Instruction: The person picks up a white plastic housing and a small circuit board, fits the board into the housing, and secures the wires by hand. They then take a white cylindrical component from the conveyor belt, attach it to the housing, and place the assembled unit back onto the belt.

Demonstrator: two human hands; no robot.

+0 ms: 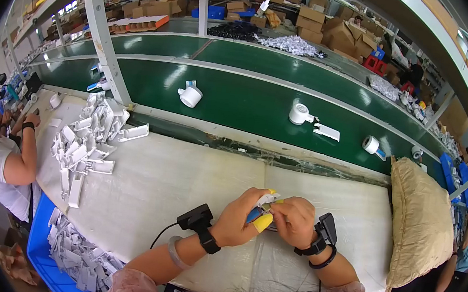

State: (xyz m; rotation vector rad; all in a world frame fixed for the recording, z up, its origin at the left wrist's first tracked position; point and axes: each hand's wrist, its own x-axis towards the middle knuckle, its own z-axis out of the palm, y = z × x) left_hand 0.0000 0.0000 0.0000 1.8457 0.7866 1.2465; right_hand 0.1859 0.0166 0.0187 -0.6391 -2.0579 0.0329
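While I watch remotely, a blue plastic bin (40,235) sits well left of my left hand (237,220), near a loose heap of white plastic casings (84,144) on the pale, sheeted counter (185,178). Curled nearly closed, that hand grips a small white-and-blue piece (266,199) between both hands; my right hand (295,218) bunches its fingertips there, holding what I cannot tell. Rightmost stands a bulging tan sack (422,228).

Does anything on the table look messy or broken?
The white plastic pieces lie jumbled on the left of the table, pointing every which way, so that looks messy. Nothing looks plainly broken, but fingers partly hide the left hand's small part.
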